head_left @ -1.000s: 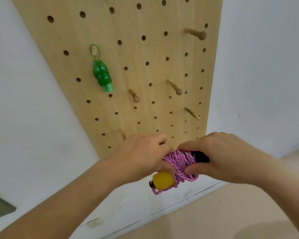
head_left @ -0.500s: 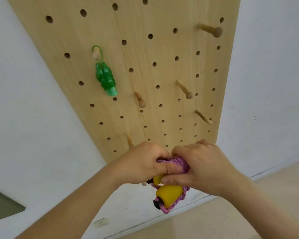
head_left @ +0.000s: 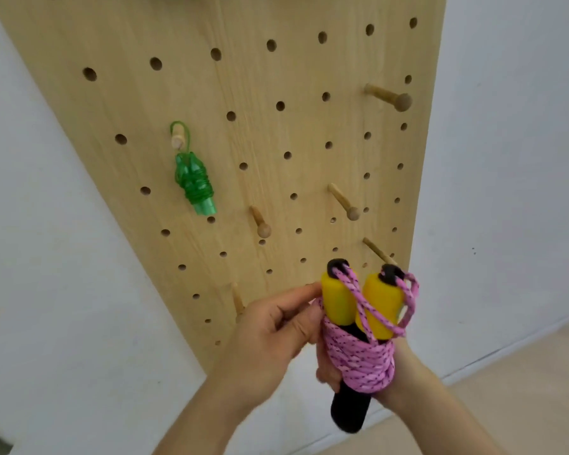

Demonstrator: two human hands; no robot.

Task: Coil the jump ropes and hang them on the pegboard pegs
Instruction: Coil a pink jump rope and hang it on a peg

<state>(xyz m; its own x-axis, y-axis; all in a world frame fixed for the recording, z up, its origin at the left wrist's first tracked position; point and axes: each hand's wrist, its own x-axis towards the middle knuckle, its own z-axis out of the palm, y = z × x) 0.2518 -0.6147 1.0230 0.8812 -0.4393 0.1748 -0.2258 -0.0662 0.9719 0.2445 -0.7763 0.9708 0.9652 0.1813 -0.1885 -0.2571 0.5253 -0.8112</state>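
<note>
A pink jump rope [head_left: 358, 359] is coiled round its two yellow-and-black handles [head_left: 337, 300], held upright in front of the lower part of the wooden pegboard [head_left: 276, 142]. My right hand [head_left: 326, 372] grips the bundle from behind and is mostly hidden by it. On the bundle's left side my left hand [head_left: 270, 333] pinches it, forefinger on the left yellow handle and thumb against the coil. A loose loop of pink rope [head_left: 409, 300] sticks out at the top right. A coiled green jump rope [head_left: 194, 180] hangs from a peg at the upper left.
Bare wooden pegs stick out of the board: one at the upper right [head_left: 390, 98], two at mid height [head_left: 344, 203] [head_left: 260, 223], one just above the bundle [head_left: 378, 251] and one beside my left hand [head_left: 237, 302]. White wall surrounds the board; the floor shows at the lower right.
The bundle has turned from lying sideways and low to standing upright with both yellow handle ends up. My right hand has shifted behind it; my left hand has loosened to a finger pinch.
</note>
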